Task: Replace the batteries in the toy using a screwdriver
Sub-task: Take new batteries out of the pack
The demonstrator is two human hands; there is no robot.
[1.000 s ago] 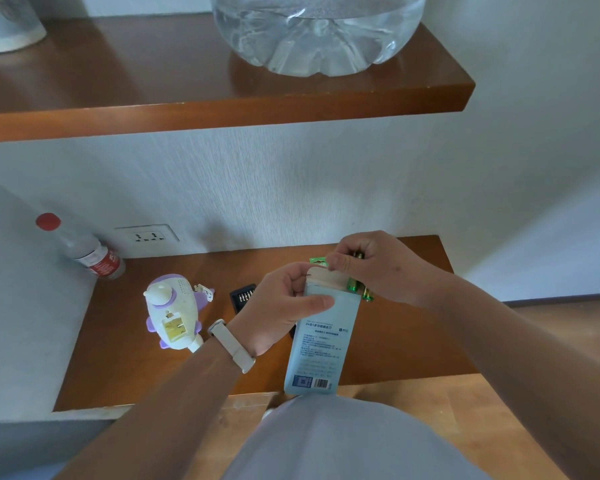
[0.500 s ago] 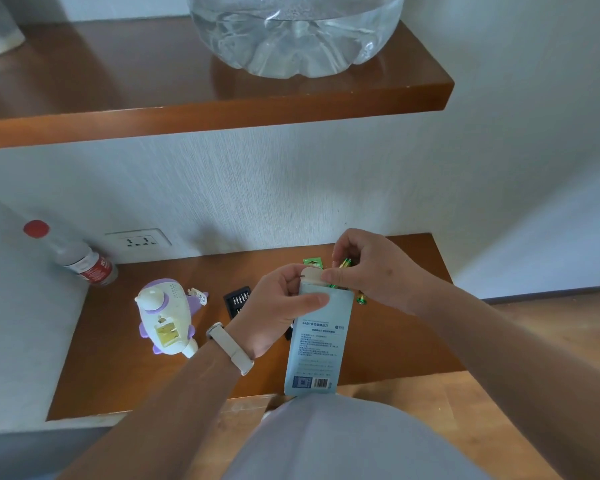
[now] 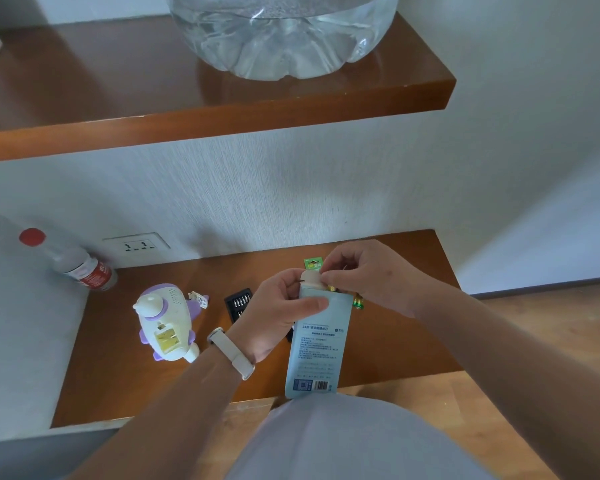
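– Toy [image 3: 167, 323] first: where does it lie from the hands?
– Out to the left of the left hand [image 3: 284, 310], near but apart, flat on the lower shelf [image 3: 395, 341]. Its long axis runs slantwise, head end away from the person, and the yellow battery bay faces up, open. A small white-and-purple piece [image 3: 199, 299], probably the cover, lies just beside it.
– Which hand would reach it sooner?
– The left, I'd judge; the right hand [image 3: 368, 275] is on the far side of the packet [image 3: 317, 344].
– What are the hands busy with?
– The left hand grips the pale blue packet near its top, thumb across the front. The packet hangs lengthwise, top at the hands, bottom toward the person's body. The right hand pinches the white end [image 3: 310, 279] poking out of the top.
– So the pull goes along the packet's length?
– That is my reading, with the left hand holding the sleeve back. The screwdriver is presumably inside; I cannot see it.
– The batteries [image 3: 357, 301]?
– Green and gold, just under the right hand. Whether its lower fingers hold them or they lie on the shelf, I cannot tell. A black bit holder [image 3: 238, 301] lies between the left hand and the toy.
– Anything different from a second ago?
– Little. Both hands keep their grips; the white end shows a little more plainly. The toy lies as before.
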